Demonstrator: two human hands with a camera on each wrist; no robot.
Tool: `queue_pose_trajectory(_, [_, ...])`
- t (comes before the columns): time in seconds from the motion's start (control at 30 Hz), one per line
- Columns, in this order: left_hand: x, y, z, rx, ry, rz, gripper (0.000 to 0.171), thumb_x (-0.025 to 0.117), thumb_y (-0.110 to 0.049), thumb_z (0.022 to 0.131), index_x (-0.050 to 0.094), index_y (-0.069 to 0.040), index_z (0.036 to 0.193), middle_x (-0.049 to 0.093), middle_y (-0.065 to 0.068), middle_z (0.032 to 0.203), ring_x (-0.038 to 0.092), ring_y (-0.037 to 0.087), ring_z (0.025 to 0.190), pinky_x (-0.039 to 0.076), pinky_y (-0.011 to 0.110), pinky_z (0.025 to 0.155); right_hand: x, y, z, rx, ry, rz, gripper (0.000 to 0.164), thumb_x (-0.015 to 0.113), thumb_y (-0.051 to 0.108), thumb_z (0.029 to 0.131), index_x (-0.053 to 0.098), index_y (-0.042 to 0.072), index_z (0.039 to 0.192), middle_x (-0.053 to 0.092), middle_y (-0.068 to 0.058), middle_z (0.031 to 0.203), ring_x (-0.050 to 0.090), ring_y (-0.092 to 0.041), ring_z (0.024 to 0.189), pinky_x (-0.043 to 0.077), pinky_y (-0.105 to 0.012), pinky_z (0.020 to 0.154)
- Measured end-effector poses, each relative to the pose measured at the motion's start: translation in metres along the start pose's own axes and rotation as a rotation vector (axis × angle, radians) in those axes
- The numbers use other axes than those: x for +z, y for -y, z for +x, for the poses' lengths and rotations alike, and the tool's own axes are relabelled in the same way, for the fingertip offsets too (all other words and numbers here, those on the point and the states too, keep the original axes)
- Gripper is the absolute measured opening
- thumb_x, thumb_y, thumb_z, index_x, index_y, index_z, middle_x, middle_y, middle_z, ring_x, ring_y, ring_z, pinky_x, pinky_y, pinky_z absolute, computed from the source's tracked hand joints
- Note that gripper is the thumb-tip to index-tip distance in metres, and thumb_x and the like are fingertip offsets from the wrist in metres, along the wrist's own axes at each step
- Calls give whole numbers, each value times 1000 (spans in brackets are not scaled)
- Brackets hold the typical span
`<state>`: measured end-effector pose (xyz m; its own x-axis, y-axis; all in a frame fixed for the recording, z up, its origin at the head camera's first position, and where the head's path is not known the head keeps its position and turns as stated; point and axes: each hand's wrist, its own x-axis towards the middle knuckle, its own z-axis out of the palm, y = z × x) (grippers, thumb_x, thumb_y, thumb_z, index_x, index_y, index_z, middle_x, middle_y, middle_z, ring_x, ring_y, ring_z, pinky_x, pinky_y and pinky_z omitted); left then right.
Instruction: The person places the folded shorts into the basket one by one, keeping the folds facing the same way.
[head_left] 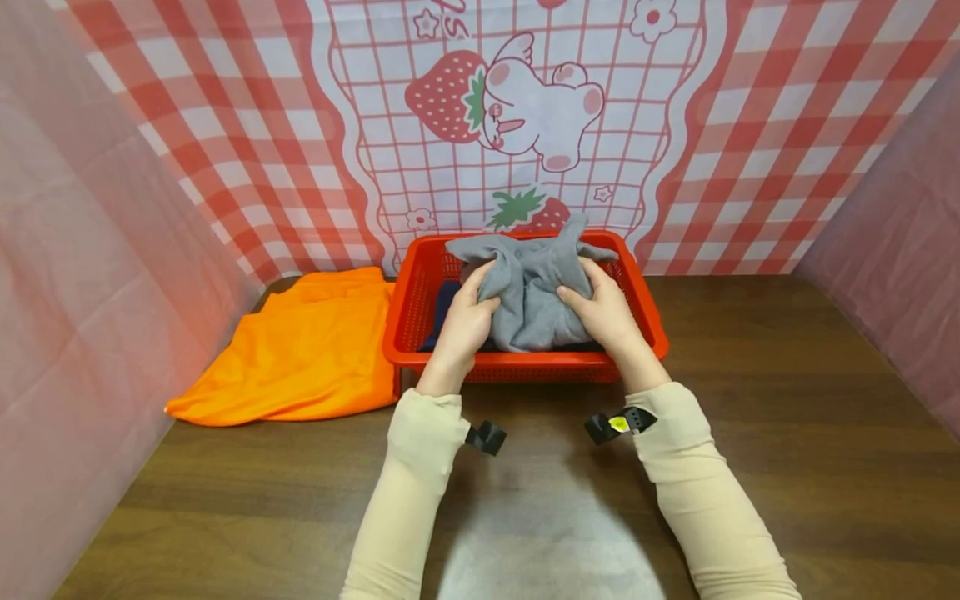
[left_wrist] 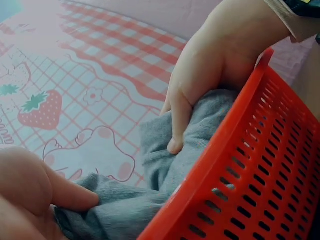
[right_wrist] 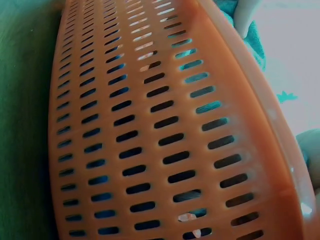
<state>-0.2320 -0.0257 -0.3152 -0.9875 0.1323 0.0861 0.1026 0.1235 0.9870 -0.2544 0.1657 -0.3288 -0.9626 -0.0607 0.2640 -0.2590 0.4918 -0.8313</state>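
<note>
A crumpled grey cloth [head_left: 536, 304] is bunched up over a red slotted plastic basket [head_left: 540, 360]. My left hand [head_left: 467, 321] grips its left side, thumb on top. On the opposite side my right hand [head_left: 606, 310] pinches the same cloth between thumb and fingers. In the left wrist view both thumbs press on the grey fabric [left_wrist: 155, 150] just beyond the basket's rim. Dark navy fabric [head_left: 445, 307] lies in the basket beneath it, partly hidden. The right wrist view is mostly filled by the basket's slotted wall [right_wrist: 150, 120].
Orange cloth [head_left: 315, 354] lies folded flat on the brown wooden table [head_left: 787, 433], up against the basket's left side. Behind the basket hangs a red-and-white checked cloth backdrop [head_left: 742, 167] with strawberry prints. Pale pink fabric walls [head_left: 97, 250] stand at both sides.
</note>
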Motion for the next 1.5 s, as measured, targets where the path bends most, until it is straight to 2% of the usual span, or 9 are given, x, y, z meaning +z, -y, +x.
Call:
queue_pose_trajectory(0.23, [0,5,2,-96,39,84,51,44,-5,90,39,-21,138,34,1,144,32,19,131,28,40,106,-4,0,-4,91,67,-227,50,54,20,89,37,7,135,45,-19,132,44,-36,117,32,-49,100])
queue_pose_trajectory(0.47, [0,4,1,-170,38,219,57,55,-22,88,33,-14,140,33,7,145,33,23,130,31,40,104,-5,2,-8,178,103,-329,58,51,29,89,32,1,136,44,-24,131,47,-39,111,34,-52,98])
queue_pose_trajectory(0.6, [0,6,1,-166,-6,302,63,58,-38,86,34,-10,138,39,10,140,40,25,125,35,40,101,-5,2,-8,209,97,-342,67,48,45,89,33,-2,134,46,-25,128,50,-39,107,38,-52,93])
queue_pose_trajectory(0.73, [-1,9,2,-166,-64,392,64,56,-44,85,37,-8,135,45,12,134,49,26,113,41,40,92,-6,3,-4,236,87,-354,73,45,55,87,35,-3,131,47,-27,125,52,-39,103,41,-51,89])
queue_pose_trajectory(0.87, [-6,9,3,-187,-83,464,58,52,-33,88,35,-8,137,45,14,134,52,28,104,44,40,84,-7,4,-1,250,82,-339,72,46,49,89,26,-2,136,42,-29,130,49,-41,108,38,-52,93])
queue_pose_trajectory(1.0, [-14,10,3,-205,-82,541,58,45,-24,89,27,-7,141,42,18,136,52,33,104,42,41,81,-8,1,0,246,66,-353,66,46,38,91,21,0,139,40,-29,132,47,-43,111,36,-53,94])
queue_pose_trajectory(1.17, [-26,13,2,-240,-66,643,61,42,-17,87,20,-4,143,43,21,134,51,39,108,43,46,86,-9,-2,1,237,35,-431,55,46,30,91,28,2,135,44,-29,129,47,-48,109,36,-57,91])
queue_pose_trajectory(1.37, [-27,13,3,-288,-103,791,55,44,-18,87,29,-2,137,52,21,122,52,41,105,42,52,88,-10,-1,2,250,16,-498,52,47,28,90,34,-7,127,47,-34,121,48,-50,104,37,-57,90])
queue_pose_trajectory(1.5, [-22,12,3,-216,-196,848,51,49,-14,85,35,-2,132,50,19,120,51,38,106,43,50,86,-6,0,1,194,-89,-508,69,58,21,86,22,-11,135,36,-35,126,43,-50,109,36,-55,93])
